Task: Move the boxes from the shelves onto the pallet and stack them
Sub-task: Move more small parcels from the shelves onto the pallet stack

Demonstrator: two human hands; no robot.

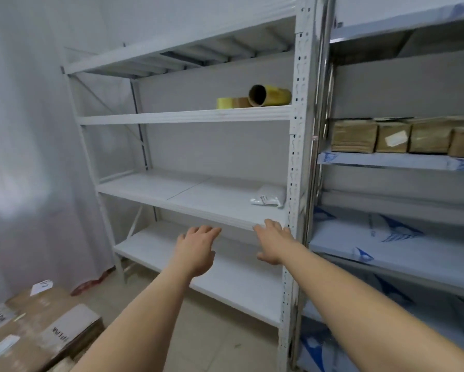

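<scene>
The left hand (197, 249) and the right hand (272, 242) are both reaching forward side by side, fingers spread and relaxed, holding nothing; they are hovering in front of the white rack (292, 167), the right one just at the front edge of its middle shelf board (187, 194). That rack is carrying no boxes: at about two o'clock from the hands a small white plastic bag (268, 196) is lying on the middle board, and at twelve o'clock, higher up, rolls of yellow tape (255, 99) are sitting on the shelf above. The remaining brown boxes (402, 136) are standing in a row on the neighbouring shelf unit (397, 162) at roughly two o'clock, well apart from both hands. At eight o'clock, low by the floor, cardboard boxes (42, 328) are lying stacked; the pallet under them is not showing. The person is seemingly between carries, reaching for another load. Next, the hands need swinging right toward the brown row and closing on one box from both sides.
</scene>
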